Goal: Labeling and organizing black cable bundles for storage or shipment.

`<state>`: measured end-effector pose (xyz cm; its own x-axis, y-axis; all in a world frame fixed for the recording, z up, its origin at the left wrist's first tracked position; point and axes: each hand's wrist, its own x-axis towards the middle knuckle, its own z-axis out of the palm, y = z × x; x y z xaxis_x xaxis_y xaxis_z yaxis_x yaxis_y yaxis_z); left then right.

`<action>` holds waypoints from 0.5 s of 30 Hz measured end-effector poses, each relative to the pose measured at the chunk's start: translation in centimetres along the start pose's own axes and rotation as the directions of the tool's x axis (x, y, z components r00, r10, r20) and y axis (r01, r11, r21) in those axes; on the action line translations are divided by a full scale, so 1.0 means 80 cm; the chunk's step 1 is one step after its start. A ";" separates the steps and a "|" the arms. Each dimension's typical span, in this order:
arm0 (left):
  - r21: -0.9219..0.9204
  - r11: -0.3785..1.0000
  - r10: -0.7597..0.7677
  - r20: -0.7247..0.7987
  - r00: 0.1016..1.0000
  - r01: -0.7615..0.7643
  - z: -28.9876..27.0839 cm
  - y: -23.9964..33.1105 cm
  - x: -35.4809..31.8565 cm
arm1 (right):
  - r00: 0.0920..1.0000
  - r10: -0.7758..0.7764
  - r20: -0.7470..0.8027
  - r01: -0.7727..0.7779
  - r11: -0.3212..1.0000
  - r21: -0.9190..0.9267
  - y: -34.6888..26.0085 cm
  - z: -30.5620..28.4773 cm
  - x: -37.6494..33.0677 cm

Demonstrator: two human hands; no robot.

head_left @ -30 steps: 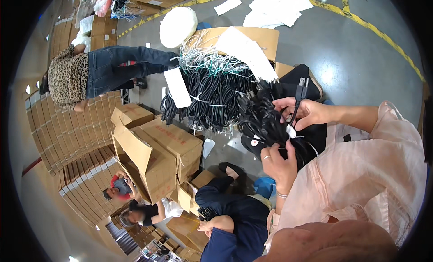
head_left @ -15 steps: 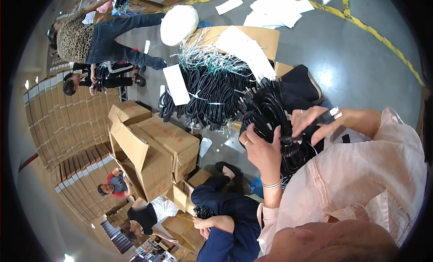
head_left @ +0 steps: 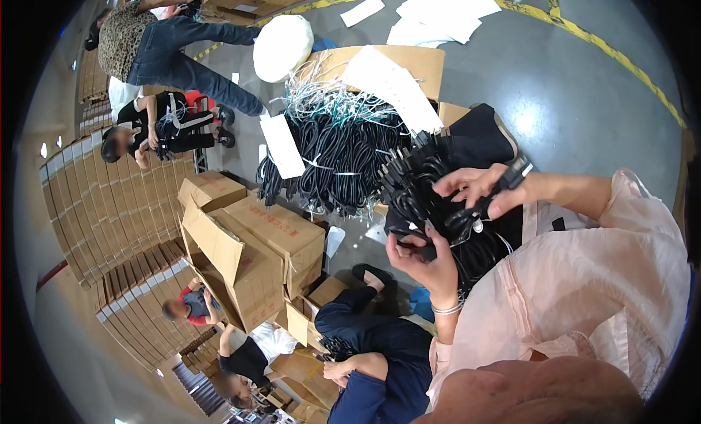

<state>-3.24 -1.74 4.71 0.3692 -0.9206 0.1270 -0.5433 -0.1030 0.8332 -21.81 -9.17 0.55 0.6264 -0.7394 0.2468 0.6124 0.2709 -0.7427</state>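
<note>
In my right hand [head_left: 485,182] is a black power cord [head_left: 461,221], gathered in a loop, its connector [head_left: 515,174] sticking out past the wrist side. My left hand [head_left: 436,269], with a silver bangle, is raised just below it; thumb and fingers are curved but apart, close to the loop and a small clear tie. Behind both hands lies a thick bunch of black cords [head_left: 406,177] with metal plug prongs pointing up and left. More coiled black cords [head_left: 482,260] lie under the hands, partly hidden by them.
An open carton [head_left: 429,63] beyond my hands holds a heap of tied black cords [head_left: 339,143] with white sheets on top. Cardboard boxes [head_left: 263,234] stand at left. A co-worker in a navy sleeve [head_left: 380,384] sits close by, holding cords. Other people work farther left.
My left hand has moved slightly down and its fingers have come off the cords. The right hand, with the cord, has shifted a little left. The view has tilted slightly.
</note>
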 end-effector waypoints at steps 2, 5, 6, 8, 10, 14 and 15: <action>-0.100 0.986 0.127 -0.035 0.991 -0.130 0.005 0.003 -0.012 | 0.998 0.061 0.022 -0.064 0.980 0.188 0.009 -0.006 0.007; -0.148 0.966 0.229 0.095 0.969 -0.213 -0.003 0.005 -0.021 | 0.996 0.084 0.002 -0.083 0.972 0.220 0.006 0.000 0.014; -0.102 0.966 0.253 0.178 0.951 -0.238 -0.005 0.005 -0.024 | 0.998 0.063 -0.008 -0.059 0.965 0.255 0.004 0.001 0.012; -0.115 0.952 0.301 0.184 0.936 -0.284 -0.031 -0.001 -0.025 | 0.998 0.045 0.051 -0.058 0.956 0.288 -0.010 0.029 0.061; -0.307 0.918 0.310 0.152 0.939 -0.253 -0.038 0.004 -0.028 | 0.998 0.026 0.064 -0.047 0.938 0.344 0.011 0.020 0.049; -0.274 0.882 0.384 -0.051 0.922 -0.383 -0.046 0.000 -0.017 | 0.999 0.008 -0.046 0.003 0.971 0.240 0.010 0.001 -0.002; -0.225 0.955 0.188 -0.056 0.981 -0.196 -0.044 -0.005 -0.013 | 0.998 -0.014 -0.059 0.027 0.976 0.217 0.008 -0.003 -0.009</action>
<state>-0.75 0.61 6.10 0.3022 -0.9010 0.3112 -0.4214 0.1666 0.8914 -21.99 -8.66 -0.25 0.5880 -0.7783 0.2203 0.7192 0.3785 -0.5827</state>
